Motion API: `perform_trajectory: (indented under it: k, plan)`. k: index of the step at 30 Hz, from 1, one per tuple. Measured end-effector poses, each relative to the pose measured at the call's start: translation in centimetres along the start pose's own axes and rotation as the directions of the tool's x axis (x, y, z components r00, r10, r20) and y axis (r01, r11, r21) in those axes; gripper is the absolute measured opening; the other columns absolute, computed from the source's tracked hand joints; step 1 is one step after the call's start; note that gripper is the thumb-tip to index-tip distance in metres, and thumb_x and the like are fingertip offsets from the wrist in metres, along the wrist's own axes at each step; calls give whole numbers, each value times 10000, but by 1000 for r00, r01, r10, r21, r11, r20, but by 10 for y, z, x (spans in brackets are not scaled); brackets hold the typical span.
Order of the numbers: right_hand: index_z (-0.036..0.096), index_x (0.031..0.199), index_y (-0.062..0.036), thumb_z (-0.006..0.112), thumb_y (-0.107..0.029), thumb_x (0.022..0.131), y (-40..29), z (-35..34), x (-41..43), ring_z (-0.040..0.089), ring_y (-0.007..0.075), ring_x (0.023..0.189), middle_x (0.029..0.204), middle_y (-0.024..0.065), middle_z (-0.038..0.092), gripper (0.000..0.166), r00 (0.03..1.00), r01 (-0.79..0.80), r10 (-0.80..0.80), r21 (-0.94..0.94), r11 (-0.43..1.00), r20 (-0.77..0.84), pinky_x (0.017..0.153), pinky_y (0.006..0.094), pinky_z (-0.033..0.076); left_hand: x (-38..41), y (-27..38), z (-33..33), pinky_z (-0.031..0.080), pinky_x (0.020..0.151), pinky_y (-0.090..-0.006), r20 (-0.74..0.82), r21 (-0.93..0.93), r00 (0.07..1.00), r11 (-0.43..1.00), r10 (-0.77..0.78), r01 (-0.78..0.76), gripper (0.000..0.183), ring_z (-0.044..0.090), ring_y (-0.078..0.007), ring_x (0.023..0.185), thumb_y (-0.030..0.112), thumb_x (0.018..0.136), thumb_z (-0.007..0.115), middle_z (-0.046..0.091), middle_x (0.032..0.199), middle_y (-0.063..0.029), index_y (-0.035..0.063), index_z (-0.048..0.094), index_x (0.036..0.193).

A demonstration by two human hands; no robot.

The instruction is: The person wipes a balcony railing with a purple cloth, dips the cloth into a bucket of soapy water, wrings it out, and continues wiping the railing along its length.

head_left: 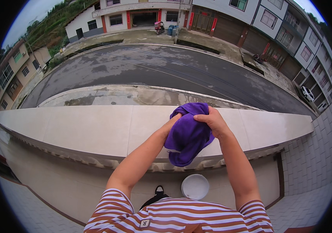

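A crumpled purple cloth (187, 132) hangs bunched between both hands, above the pale tiled top of a balcony parapet (104, 128). My left hand (173, 121) is mostly hidden by its folds; only the wrist and a bit of the hand show at the cloth's left side. At the upper right, my right hand (212, 119) grips the cloth, with the thumb lying across it. The lower folds dangle over the parapet's near edge. Below and near my body stands a round white bucket (195, 186) on the balcony floor.
A shoe (159, 189) shows left of the bucket on the tiled floor (75, 177). A grey tiled wall (308, 157) bounds the right side. Beyond the parapet, well below, lies a wet asphalt road (142, 64) with overhead wires above it and buildings on the far side.
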State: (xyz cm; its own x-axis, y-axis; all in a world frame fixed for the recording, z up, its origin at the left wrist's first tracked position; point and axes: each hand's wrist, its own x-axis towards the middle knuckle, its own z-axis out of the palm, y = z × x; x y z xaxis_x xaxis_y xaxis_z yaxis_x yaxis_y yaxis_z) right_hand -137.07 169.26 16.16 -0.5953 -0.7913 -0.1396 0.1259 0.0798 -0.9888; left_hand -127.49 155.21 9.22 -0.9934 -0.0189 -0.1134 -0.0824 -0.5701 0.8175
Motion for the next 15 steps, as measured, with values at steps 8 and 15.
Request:
perform_trajectory:
  k: [8,15]
  plan:
    - [599,945,0,653,-114,784,-67,12,-40,586,109,748,848,39,623,204,996,47,-47,6,999,70,692,261,496,-17,1,-46,481,657,-259,-182,656,980,752,77,63,513,574,-130,882,171,862,578,583,1088,-61,85,436,1347]
    - [571,1012,-7,713,-127,765,-124,31,-66,596,110,785,887,39,622,309,944,292,-318,231,928,87,761,258,502,-12,-56,-10,468,829,-298,31,266,999,964,-28,19,491,560,-154,997,293,885,585,561,1155,-77,123,450,1326]
